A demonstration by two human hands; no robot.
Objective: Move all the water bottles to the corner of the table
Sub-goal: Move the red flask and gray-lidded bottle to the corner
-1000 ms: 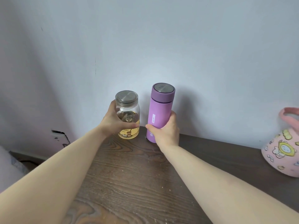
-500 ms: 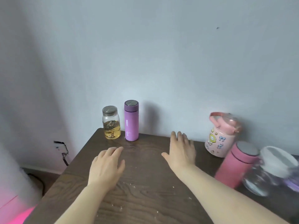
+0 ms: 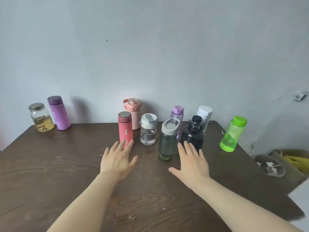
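Note:
A glass jar (image 3: 41, 117) with yellow liquid and a purple flask (image 3: 59, 113) stand in the table's far left corner. Several more bottles cluster at the far middle and right: a red flask (image 3: 125, 128), a pink bottle (image 3: 134, 113), a clear bottle (image 3: 148, 129), a dark green bottle (image 3: 168, 139), a black bottle (image 3: 193, 133), a lilac bottle (image 3: 177, 113), a white bottle (image 3: 204, 114) and a bright green bottle (image 3: 232, 133). My left hand (image 3: 117, 160) is open, fingertips at the red flask's base. My right hand (image 3: 192, 162) is open, just in front of the black bottle and beside the dark green one.
The dark wooden table (image 3: 66, 164) runs against a grey wall. Off its right edge lie a round metal fan part (image 3: 269, 165) and a box with yellow things (image 3: 297, 161). Crumbs dot the tabletop.
Both hands let go of the jar and purple flask in the left corner, pulled back, and moved right toward the bottle cluster. The view swung right.

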